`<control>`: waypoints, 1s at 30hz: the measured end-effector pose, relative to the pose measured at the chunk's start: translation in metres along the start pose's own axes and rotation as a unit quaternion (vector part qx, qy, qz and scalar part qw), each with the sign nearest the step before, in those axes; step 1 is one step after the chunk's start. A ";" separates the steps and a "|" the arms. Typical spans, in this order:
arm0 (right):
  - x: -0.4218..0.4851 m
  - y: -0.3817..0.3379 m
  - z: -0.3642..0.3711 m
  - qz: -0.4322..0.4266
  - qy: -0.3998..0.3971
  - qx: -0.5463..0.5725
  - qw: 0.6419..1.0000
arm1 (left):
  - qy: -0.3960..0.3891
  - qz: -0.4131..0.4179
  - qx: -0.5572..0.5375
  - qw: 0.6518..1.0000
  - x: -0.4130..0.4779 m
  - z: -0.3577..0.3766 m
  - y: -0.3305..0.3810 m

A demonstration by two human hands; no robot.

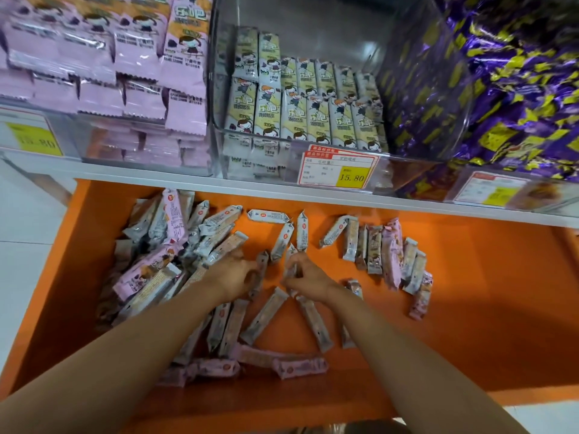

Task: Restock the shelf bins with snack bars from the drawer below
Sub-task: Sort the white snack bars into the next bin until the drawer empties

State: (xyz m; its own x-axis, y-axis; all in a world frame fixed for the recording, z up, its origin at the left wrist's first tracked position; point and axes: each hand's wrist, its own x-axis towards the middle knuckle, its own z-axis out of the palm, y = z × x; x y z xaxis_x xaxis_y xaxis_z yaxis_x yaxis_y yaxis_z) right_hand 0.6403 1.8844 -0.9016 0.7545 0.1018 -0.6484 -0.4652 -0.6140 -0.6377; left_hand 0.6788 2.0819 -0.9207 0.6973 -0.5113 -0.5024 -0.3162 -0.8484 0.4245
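Observation:
An open orange drawer [470, 308] below the shelf holds several loose snack bars, pink and grey-white, piled thickest at its left [163, 261]. My left hand [233, 277] lies among the bars at the drawer's middle, its fingers curled on a dark bar [261, 269]. Close to its right, my right hand [308, 278] pinches a grey bar [291, 261] between its fingertips. On the shelf above stands a clear bin [313, 32] about half full of yellow bars [300, 117] set in upright rows.
A bin of pink bars [103, 67] stands at the upper left and a bin of purple-wrapped sweets [507, 76] at the upper right. Price labels [340, 169] hang on the white shelf edge [188, 180]. The drawer's right part is bare orange. White floor tiles show at the left.

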 end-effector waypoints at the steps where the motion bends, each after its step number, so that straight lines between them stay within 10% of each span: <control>1: -0.001 0.002 -0.001 0.004 -0.005 -0.001 1.000 | -0.027 0.000 0.006 1.000 0.001 0.003 0.003; 8: 0.006 0.017 -0.005 0.021 -0.022 -0.011 0.999 | -0.143 -0.046 0.016 0.989 0.031 0.040 0.007; 18: 0.008 0.019 -0.011 0.046 -0.019 0.065 0.997 | 0.012 -0.069 -0.123 0.990 0.025 0.022 0.001; 30: -0.048 -0.036 -0.007 0.066 0.039 0.214 0.974 | 0.066 -0.116 -0.520 0.844 -0.061 -0.046 0.040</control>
State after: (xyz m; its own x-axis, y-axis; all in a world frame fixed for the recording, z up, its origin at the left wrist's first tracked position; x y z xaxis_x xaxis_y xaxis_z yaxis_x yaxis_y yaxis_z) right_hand 0.6239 1.8965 -0.8447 0.7004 -0.0249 -0.7133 -0.6977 -0.2343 -0.6770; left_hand 0.6527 2.0859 -0.8387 0.7499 -0.2704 -0.6038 0.5258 -0.3103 0.7920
